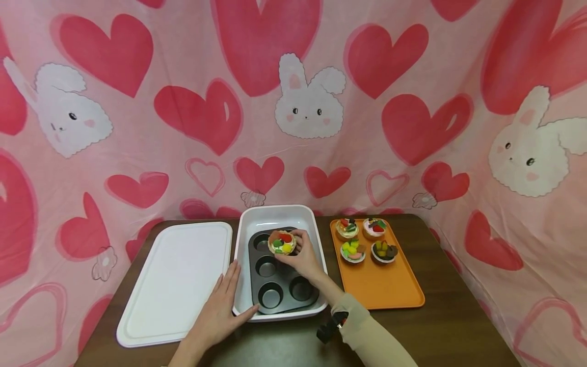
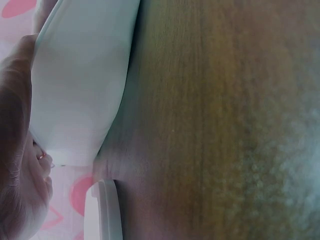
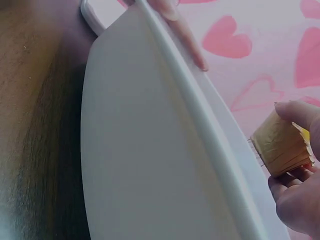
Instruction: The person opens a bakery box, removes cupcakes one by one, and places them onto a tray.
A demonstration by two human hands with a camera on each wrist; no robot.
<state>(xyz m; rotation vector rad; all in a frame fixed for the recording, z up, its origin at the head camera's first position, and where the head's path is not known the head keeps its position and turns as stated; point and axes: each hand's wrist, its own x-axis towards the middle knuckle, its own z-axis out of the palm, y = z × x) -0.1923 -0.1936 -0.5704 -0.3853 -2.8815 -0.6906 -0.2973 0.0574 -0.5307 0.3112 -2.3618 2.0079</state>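
My right hand (image 1: 306,259) pinches a cupcake (image 1: 282,243) topped with red, yellow and green pieces, above the far part of a dark muffin tin (image 1: 282,272). Its tan paper cup (image 3: 281,145) shows between thumb and fingers in the right wrist view. The tin lies inside a deep white basin (image 1: 244,285), and the cups in its near part hold nothing. With fingers extended, my left hand (image 1: 219,310) rests at the basin's near left corner. In the left wrist view, that hand lies along the basin's outer wall (image 2: 80,80).
An orange tray (image 1: 382,288) on the right bears several topped cupcakes, such as a dark one (image 1: 383,252), at its far end. Left of the basin lies a flat white lid or board (image 1: 179,283). A pink patterned cloth (image 1: 257,153) hangs behind the brown table (image 1: 458,321).
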